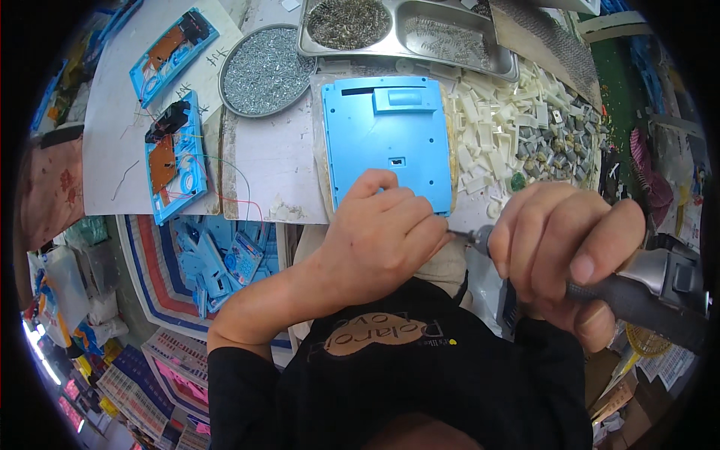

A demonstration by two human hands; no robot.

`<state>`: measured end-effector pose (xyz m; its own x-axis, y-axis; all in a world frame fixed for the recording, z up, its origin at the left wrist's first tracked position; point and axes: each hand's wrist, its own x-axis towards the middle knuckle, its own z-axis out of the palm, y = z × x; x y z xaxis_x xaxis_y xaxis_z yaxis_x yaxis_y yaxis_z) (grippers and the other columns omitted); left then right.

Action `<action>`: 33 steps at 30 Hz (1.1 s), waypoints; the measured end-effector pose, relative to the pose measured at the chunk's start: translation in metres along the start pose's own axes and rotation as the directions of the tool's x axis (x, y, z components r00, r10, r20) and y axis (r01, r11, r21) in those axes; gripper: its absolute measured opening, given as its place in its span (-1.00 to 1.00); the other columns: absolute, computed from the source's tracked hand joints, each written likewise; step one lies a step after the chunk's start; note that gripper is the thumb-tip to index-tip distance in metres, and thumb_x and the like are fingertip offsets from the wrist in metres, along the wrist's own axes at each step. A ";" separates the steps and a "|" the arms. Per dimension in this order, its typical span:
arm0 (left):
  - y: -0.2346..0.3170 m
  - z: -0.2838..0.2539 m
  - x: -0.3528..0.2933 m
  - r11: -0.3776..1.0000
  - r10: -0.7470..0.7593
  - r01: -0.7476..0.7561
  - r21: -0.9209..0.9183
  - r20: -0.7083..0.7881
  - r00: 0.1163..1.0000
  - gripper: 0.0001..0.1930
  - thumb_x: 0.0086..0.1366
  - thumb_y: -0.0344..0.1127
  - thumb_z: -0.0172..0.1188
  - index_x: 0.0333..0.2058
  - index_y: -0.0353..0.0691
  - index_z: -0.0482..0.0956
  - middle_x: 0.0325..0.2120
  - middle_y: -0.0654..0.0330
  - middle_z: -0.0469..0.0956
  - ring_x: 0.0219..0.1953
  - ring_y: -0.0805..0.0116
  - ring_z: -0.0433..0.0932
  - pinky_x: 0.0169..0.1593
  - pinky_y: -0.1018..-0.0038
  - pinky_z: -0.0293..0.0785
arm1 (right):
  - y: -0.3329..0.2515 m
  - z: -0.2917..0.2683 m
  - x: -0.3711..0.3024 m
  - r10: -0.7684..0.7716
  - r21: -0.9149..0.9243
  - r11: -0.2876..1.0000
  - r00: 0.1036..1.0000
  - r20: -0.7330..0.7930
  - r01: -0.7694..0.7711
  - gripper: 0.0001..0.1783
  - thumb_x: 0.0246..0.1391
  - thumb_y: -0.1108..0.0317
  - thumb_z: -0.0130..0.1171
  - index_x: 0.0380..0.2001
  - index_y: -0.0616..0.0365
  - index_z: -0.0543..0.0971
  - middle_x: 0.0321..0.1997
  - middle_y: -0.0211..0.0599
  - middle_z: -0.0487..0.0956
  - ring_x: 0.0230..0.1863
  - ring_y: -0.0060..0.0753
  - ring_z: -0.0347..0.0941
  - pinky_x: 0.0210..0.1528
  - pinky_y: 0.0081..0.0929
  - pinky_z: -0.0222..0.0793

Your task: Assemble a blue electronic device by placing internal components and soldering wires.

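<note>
A light-blue plastic casing lies flat on the bench in front of me, with a slot and a raised block at its far end. My left hand is closed over its near edge, fingers curled. Whatever those fingers pinch is hidden. My right hand grips a dark, pen-shaped electric screwdriver, held sideways to the right of the casing. Its bit points left and meets the left fingertips beside the casing's near right corner.
A round dish of small screws stands at the far left, beside a metal tray of springs. White plastic pieces and grey metal parts are heaped right. Two wired blue housings lie left; a striped bag holds blue parts below.
</note>
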<state>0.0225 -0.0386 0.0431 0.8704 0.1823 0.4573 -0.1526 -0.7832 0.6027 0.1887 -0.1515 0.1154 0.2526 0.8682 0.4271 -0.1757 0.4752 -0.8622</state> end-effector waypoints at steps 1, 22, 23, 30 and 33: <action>-0.002 0.003 -0.001 0.999 0.011 -0.011 -0.045 0.003 1.000 -0.87 0.10 -0.38 0.35 -0.36 -0.17 0.60 -0.45 0.29 0.49 -0.35 0.30 0.53 -0.07 0.27 0.40 | 0.001 0.000 -0.002 0.002 -0.005 1.000 1.000 -0.010 -0.002 -0.63 0.17 0.09 0.34 -0.17 0.00 0.40 -0.66 -0.62 0.40 -0.72 -0.63 0.32 -0.60 -0.58 0.33; -0.048 -0.006 -0.017 0.992 -0.115 0.115 0.057 -0.002 0.993 -0.89 0.18 -0.41 0.37 -0.35 -0.15 0.60 -0.01 0.20 0.69 0.19 0.23 0.58 0.32 0.12 0.33 | 0.038 -0.022 -0.009 0.006 -0.092 0.996 0.985 0.174 0.011 -0.77 0.07 0.35 0.31 -0.40 0.13 0.42 -0.70 -0.39 0.42 -0.71 -0.35 0.37 -0.57 -0.37 0.41; -0.049 -0.006 -0.016 0.993 -0.111 0.111 0.046 -0.011 0.994 -0.89 0.19 -0.40 0.37 -0.35 -0.15 0.60 -0.01 0.20 0.69 0.19 0.23 0.58 0.32 0.11 0.33 | 0.034 -0.023 -0.003 0.005 -0.071 0.997 0.984 0.177 0.008 -0.78 0.05 0.39 0.31 -0.41 0.14 0.43 -0.70 -0.39 0.42 -0.70 -0.34 0.38 -0.56 -0.35 0.42; -0.051 -0.005 -0.020 0.989 -0.148 0.148 -0.007 -0.029 0.989 -0.90 0.20 -0.41 0.36 -0.34 -0.17 0.60 0.00 0.18 0.69 0.19 0.21 0.58 0.29 0.08 0.36 | 0.063 -0.008 0.012 -0.011 -0.259 0.963 0.977 0.211 0.067 -0.64 0.20 0.12 0.29 -0.41 0.05 0.36 -0.73 -0.43 0.40 -0.76 -0.40 0.33 -0.58 -0.41 0.37; -0.052 -0.006 -0.015 0.991 -0.131 0.130 -0.024 -0.032 0.991 -0.89 0.19 -0.40 0.37 -0.33 -0.17 0.61 0.00 0.18 0.68 0.19 0.22 0.57 0.29 0.08 0.36 | 0.057 -0.008 0.015 0.019 -0.255 0.966 0.969 0.246 0.046 -0.66 0.20 0.12 0.27 -0.42 0.04 0.36 -0.73 -0.44 0.40 -0.77 -0.40 0.32 -0.58 -0.41 0.38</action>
<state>0.0145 0.0028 0.0088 0.8674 0.3021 0.3954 -0.0496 -0.7382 0.6727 0.1898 -0.1125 0.0708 0.0069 0.8856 0.4644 0.0850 0.4623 -0.8827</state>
